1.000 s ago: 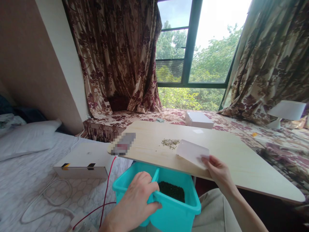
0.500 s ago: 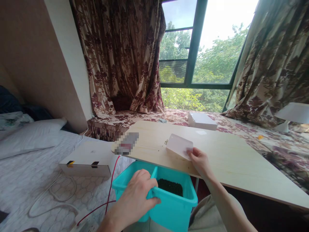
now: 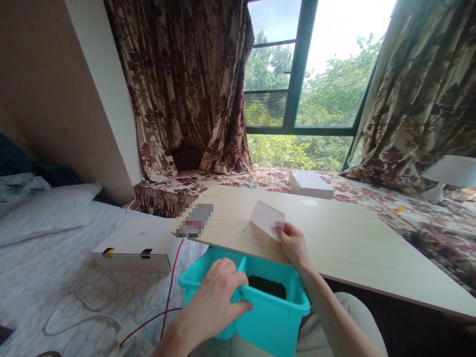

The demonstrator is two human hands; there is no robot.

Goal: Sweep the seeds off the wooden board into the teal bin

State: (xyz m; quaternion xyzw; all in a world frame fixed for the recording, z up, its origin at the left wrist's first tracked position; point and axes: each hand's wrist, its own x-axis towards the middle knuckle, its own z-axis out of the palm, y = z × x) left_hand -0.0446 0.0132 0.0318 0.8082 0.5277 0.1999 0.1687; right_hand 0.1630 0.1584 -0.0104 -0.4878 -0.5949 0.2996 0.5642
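My right hand (image 3: 293, 243) pinches the right corner of a frosted plastic sheet (image 3: 267, 218), which is tilted up with its lower edge at the table top. A few tiny dark bits (image 3: 244, 230) lie left of the sheet; whatever is behind it is hidden. Below the table's near edge is a turquoise two-compartment plastic bin (image 3: 273, 322). Its right compartment contains dark granular material (image 3: 266, 286). My left hand (image 3: 215, 297) is closed on the bin's near rim by the divider, thumb outside, covering part of the left compartment.
The pale wooden table (image 3: 345, 238) carries a blurred-out flat object (image 3: 195, 220) at its left end. A white box (image 3: 311, 184) rests on the window seat behind. On the bed are another white box (image 3: 136, 243), a power strip (image 3: 130, 339) and cables. A lamp (image 3: 449, 173) stands right.
My right hand has moved the plastic sheet left across the table. The small pile of bits at its left edge no longer shows. The bin and my left hand have shifted slightly right in view.
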